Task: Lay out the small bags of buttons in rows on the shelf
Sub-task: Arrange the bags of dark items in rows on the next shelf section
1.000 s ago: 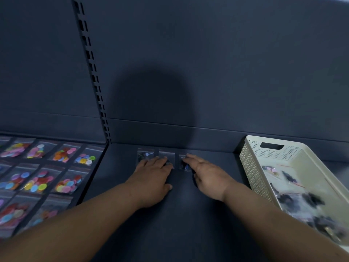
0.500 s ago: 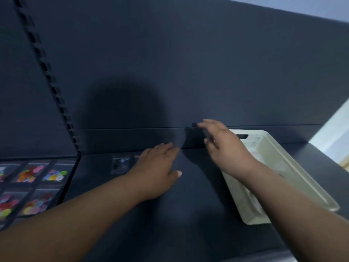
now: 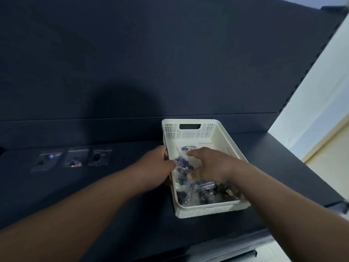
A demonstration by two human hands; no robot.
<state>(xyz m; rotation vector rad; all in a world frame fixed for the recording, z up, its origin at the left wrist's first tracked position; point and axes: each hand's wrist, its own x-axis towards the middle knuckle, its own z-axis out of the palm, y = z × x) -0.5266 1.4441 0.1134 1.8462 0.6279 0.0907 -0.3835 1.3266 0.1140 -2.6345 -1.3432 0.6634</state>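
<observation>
1. Bags of buttons: three small bags [image 3: 76,157] lie flat in a row on the dark shelf [image 3: 113,195], at the middle left of the frame, just beside each other.
2. More bags [image 3: 207,188] sit in a heap inside the white basket [image 3: 207,209], right of the middle.
3. The right hand [image 3: 213,165] is in the basket. Its fingers and thumb curl round a clear bag [image 3: 182,163].
4. The left hand [image 3: 153,167] is at the basket's left wall with bent fingers. It is too blurry to tell what it holds.
5. A round shadow [image 3: 124,103] falls on the dark back wall [image 3: 170,63].
</observation>
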